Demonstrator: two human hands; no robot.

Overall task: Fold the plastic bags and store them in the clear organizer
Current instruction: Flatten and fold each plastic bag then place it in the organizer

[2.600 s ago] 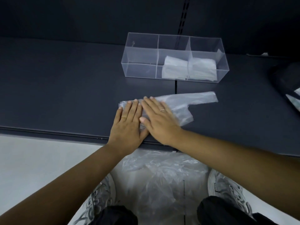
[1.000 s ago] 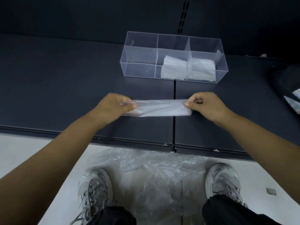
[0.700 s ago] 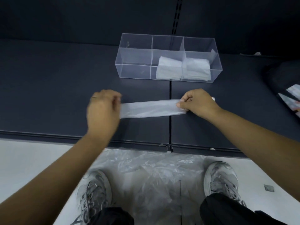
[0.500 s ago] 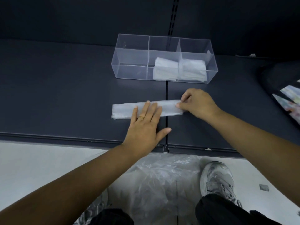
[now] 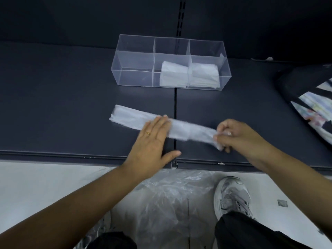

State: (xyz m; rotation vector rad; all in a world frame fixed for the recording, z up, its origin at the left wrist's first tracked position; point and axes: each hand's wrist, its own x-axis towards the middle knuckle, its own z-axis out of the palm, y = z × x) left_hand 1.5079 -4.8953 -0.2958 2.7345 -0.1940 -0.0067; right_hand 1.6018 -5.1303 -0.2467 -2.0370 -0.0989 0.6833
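The plastic bag [image 5: 129, 119], folded into a long narrow strip, lies slantwise across the dark shelf [image 5: 53, 105], in front of the clear organizer [image 5: 133, 51] and well apart from it. The left hand [image 5: 152, 141] lies flat on the strip's middle, fingers straight, thumb spread out on the shelf. The right hand [image 5: 239, 137] pinches the strip's right end with curled fingers (that end is blurred). Folded bags [image 5: 173, 74] fill the organizer's middle and right compartments. Loose plastic [image 5: 170, 203] lies on the floor below.
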